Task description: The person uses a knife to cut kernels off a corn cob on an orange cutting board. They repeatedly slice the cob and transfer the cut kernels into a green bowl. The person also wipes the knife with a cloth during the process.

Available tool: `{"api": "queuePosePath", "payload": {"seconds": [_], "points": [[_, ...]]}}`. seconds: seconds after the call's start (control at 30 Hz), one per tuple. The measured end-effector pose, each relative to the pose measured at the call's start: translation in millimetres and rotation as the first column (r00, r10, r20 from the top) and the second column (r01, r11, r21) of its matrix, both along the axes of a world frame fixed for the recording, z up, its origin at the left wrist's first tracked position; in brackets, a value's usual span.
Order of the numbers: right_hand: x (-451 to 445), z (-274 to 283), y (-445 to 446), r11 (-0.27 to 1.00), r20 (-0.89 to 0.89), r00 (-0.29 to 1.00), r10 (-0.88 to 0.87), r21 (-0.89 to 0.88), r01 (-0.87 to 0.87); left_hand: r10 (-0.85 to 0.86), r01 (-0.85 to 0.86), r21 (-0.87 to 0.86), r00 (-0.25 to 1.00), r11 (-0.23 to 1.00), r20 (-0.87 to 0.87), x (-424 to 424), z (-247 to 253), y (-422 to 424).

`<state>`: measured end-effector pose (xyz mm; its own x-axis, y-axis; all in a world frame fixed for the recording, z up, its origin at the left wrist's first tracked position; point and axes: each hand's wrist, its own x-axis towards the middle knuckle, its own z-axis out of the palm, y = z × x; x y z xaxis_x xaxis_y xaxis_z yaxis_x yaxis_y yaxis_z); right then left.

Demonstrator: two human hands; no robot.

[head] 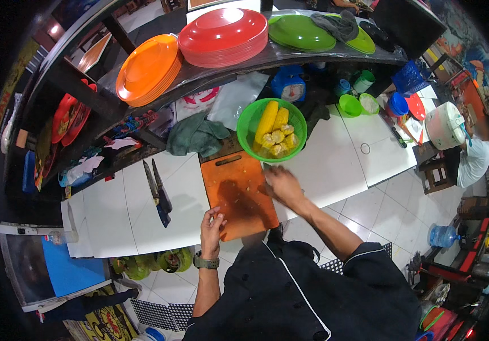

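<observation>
An orange cutting board (246, 196) with small bits on it lies before me on the white-tiled counter (321, 170). My left hand (213, 226), a watch on its wrist, is at the board's lower left edge, fingers bent, with nothing visible in it. My right hand (285, 187) is blurred beside the board's right edge, below the basket; a dark object shows near its fingertips, and whether it is held is unclear. Above the board stands a green plastic basket (244, 132) with corn cobs (266, 123) and cut corn pieces (277, 137). Two knives (158, 192) lie to the left.
A green cloth (195, 135) lies beside the basket. Behind stands a blue kitchen scale (289, 85). Stacked orange plates (148, 70), red plates (223, 38) and green plates (302, 33) sit on the raised shelf. Another knife (398, 137) lies far right, near a seated person (474, 162).
</observation>
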<state>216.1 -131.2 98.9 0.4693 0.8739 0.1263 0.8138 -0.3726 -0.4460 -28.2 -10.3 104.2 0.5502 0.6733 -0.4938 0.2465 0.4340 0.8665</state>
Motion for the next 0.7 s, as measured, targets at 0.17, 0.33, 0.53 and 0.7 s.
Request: {"api": "queuePosePath", "payload": {"seconds": [0.17,0.33,0.53,0.7], "points": [[-28,-98,-20,0.994,0.038,0.999,-0.011,-0.112,0.015,-0.040,0.043,-0.057,0.998,0.997,0.049,-24,-19,4],[-48,-24,-17,0.952,-0.974,0.156,0.167,0.201,0.233,-0.073,0.078,-0.057,0.994,0.995,0.076,-47,-29,9],[-78,34,-63,0.826,-0.889,-0.215,0.405,0.254,0.503,-0.234,0.254,-0.125,0.960,0.959,0.156,-35,-30,-12],[-91,68,-162,0.545,-0.707,-0.042,0.706,0.505,0.669,-0.445,0.455,-0.117,0.890,0.883,0.103,-29,-22,-47]]}}
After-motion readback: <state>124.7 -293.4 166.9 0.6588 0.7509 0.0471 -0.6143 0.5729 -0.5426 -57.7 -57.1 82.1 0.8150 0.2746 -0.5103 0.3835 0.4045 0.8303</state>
